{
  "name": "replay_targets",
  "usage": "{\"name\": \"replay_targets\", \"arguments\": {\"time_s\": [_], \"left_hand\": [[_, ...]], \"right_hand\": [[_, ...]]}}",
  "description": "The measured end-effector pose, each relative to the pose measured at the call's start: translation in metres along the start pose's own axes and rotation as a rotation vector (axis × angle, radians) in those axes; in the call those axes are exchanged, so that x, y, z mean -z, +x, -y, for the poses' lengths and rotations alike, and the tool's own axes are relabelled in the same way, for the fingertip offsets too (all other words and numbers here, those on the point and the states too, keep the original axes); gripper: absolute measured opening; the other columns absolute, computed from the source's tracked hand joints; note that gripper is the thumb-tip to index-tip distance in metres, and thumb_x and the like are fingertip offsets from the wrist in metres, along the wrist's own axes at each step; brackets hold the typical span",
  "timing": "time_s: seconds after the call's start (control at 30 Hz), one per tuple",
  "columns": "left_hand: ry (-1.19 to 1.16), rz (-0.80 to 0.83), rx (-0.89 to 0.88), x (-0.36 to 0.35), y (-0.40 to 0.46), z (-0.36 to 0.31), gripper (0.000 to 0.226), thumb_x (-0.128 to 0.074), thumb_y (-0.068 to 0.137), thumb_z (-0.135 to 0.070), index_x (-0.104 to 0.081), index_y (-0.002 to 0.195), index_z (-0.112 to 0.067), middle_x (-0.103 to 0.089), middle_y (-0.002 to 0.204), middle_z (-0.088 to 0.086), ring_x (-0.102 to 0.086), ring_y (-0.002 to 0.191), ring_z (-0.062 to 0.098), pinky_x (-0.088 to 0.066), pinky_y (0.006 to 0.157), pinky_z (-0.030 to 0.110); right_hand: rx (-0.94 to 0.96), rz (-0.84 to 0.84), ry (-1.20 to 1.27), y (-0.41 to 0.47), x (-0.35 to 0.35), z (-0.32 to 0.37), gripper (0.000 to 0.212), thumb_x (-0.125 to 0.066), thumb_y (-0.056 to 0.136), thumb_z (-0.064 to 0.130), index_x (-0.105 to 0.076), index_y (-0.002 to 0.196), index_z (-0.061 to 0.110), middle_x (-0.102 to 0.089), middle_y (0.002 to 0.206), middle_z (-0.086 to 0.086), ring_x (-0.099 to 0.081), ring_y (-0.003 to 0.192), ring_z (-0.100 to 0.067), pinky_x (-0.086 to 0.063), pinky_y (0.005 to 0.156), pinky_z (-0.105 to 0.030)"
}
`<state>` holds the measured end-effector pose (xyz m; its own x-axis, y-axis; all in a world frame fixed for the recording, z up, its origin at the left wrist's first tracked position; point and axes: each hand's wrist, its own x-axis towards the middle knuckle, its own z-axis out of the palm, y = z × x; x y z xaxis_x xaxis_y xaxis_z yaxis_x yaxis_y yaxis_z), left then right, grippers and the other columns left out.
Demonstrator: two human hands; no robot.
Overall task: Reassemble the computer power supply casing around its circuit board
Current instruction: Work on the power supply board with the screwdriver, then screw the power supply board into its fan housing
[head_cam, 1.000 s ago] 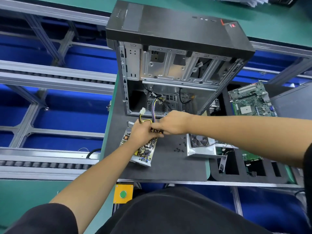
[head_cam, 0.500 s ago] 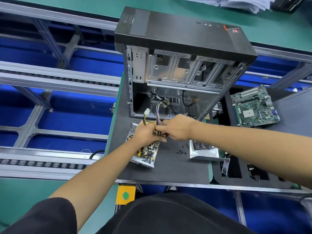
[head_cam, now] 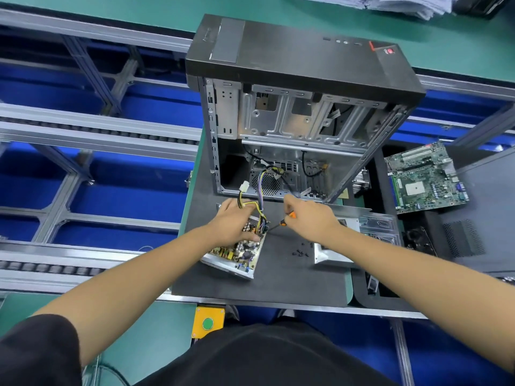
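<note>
1. While the open power supply tray (head_cam: 235, 256), circuit board exposed, lies on the dark mat (head_cam: 278, 277) before the PC case (head_cam: 303, 79), the left hand (head_cam: 237, 221) presses it, fingers spread.
2. The right hand (head_cam: 309, 215), clasped with the left a second ago, has drawn apart, gripping a screwdriver (head_cam: 281, 221) aimed at the board's corner; fastening probably follows.
3. Loose screws (head_cam: 301, 250) and the cover (head_cam: 331, 253) wait just beside.

Computer case (head_cam: 303, 62) had a matt black plastic front – bare, dull-silver stamped metal frame inside. Power supply tray (head_cam: 237, 270) was shiny sheet metal, its circuit board (head_cam: 239, 250) tan with glossy components. Work mat (head_cam: 278, 277) was matt dark grey, slightly grainy. Screwdriver (head_cam: 287, 218) had a smooth orange plastic handle – thin dark metal shaft.
</note>
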<state>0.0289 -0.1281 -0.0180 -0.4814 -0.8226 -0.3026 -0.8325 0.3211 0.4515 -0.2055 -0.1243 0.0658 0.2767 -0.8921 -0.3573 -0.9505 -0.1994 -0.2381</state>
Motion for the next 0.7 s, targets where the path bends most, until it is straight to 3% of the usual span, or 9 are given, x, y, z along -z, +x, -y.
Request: {"name": "replay_targets", "arguments": {"time_s": [0.1,0.13,0.2,0.27,0.37,0.43,0.5,0.6,0.7], "left_hand": [[-0.062,-0.161,-0.026,-0.006,-0.032,0.008,0.086,-0.052,0.088,-0.075,-0.028,0.154,-0.026,-0.035,0.152,0.003,-0.020,0.142,0.023,-0.012,0.119,0.042],[-0.096,-0.192,-0.050,-0.010,-0.048,0.012,0.086,-0.047,0.089,-0.077,-0.026,0.155,-0.026,-0.029,0.155,-0.001,-0.019,0.142,0.020,-0.013,0.118,0.040],[-0.034,-0.163,-0.154,-0.022,-0.082,0.022,0.083,-0.040,0.089,-0.083,-0.033,0.149,-0.026,-0.033,0.147,-0.004,-0.027,0.136,0.017,-0.022,0.114,0.038],[0.213,-0.098,-0.292,-0.027,-0.107,0.026,0.075,-0.035,0.089,-0.085,-0.048,0.133,-0.026,-0.046,0.131,-0.004,-0.041,0.120,0.015,-0.035,0.104,0.035],[0.408,-0.075,-0.407,-0.023,-0.115,0.022,0.039,-0.042,0.103,-0.060,-0.060,0.111,-0.026,-0.061,0.105,-0.008,-0.059,0.096,0.014,-0.049,0.081,0.029],[0.357,-0.050,-0.368,-0.017,-0.113,0.012,0.030,-0.040,0.107,-0.044,-0.061,0.108,-0.024,-0.064,0.101,-0.006,-0.064,0.092,0.018,-0.052,0.073,0.033],[0.308,-0.080,-0.335,-0.015,-0.110,0.001,0.031,-0.038,0.107,-0.042,-0.062,0.110,-0.023,-0.066,0.100,-0.005,-0.065,0.091,0.019,-0.054,0.069,0.035],[0.170,-0.132,-0.187,-0.006,-0.104,-0.018,0.021,-0.046,0.106,-0.043,-0.061,0.115,-0.030,-0.068,0.106,-0.012,-0.064,0.097,0.013,-0.053,0.078,0.034],[0.020,-0.166,-0.060,0.013,-0.089,-0.036,0.009,-0.051,0.102,-0.043,-0.056,0.105,-0.035,-0.068,0.096,-0.018,-0.062,0.089,0.004,-0.045,0.069,0.029]], "right_hand": [[-0.092,-0.082,0.093,-0.013,0.004,-0.011,0.010,-0.046,0.076,0.034,-0.043,0.085,0.031,-0.062,0.073,0.009,-0.057,0.070,-0.020,-0.035,0.058,-0.032],[-0.134,-0.093,0.148,-0.019,0.004,-0.014,0.011,-0.045,0.072,0.035,-0.046,0.083,0.032,-0.063,0.072,0.009,-0.058,0.069,-0.018,-0.040,0.058,-0.032],[-0.212,-0.136,0.331,-0.031,0.002,-0.023,0.010,-0.050,0.070,0.033,-0.053,0.080,0.033,-0.066,0.071,0.008,-0.061,0.065,-0.018,-0.047,0.058,-0.033],[-0.230,-0.192,0.659,-0.044,-0.004,-0.032,0.008,-0.057,0.072,0.023,-0.060,0.077,0.029,-0.066,0.066,0.002,-0.060,0.058,-0.023,-0.048,0.053,-0.033],[-0.244,-0.275,1.051,-0.061,-0.017,-0.039,0.012,-0.057,0.076,0.010,-0.065,0.076,0.019,-0.062,0.058,-0.002,-0.054,0.047,-0.019,-0.042,0.041,-0.028],[-0.263,-0.317,1.124,-0.068,-0.027,-0.042,0.018,-0.058,0.082,0.001,-0.067,0.080,0.016,-0.061,0.057,-0.003,-0.052,0.046,-0.018,-0.042,0.041,-0.027],[-0.271,-0.336,1.148,-0.071,-0.035,-0.045,0.025,-0.058,0.084,-0.003,-0.068,0.078,0.019,-0.060,0.056,-0.004,-0.047,0.046,-0.019,-0.041,0.043,-0.026],[-0.254,-0.378,1.179,-0.073,-0.035,-0.044,0.015,-0.059,0.078,0.011,-0.067,0.074,0.022,-0.055,0.051,-0.003,-0.043,0.044,-0.020,-0.039,0.045,-0.020],[-0.273,-0.425,1.224,-0.068,-0.032,-0.046,0.011,-0.057,0.076,0.017,-0.064,0.070,0.020,-0.047,0.046,-0.006,-0.040,0.041,-0.020,-0.039,0.044,-0.019]]}}
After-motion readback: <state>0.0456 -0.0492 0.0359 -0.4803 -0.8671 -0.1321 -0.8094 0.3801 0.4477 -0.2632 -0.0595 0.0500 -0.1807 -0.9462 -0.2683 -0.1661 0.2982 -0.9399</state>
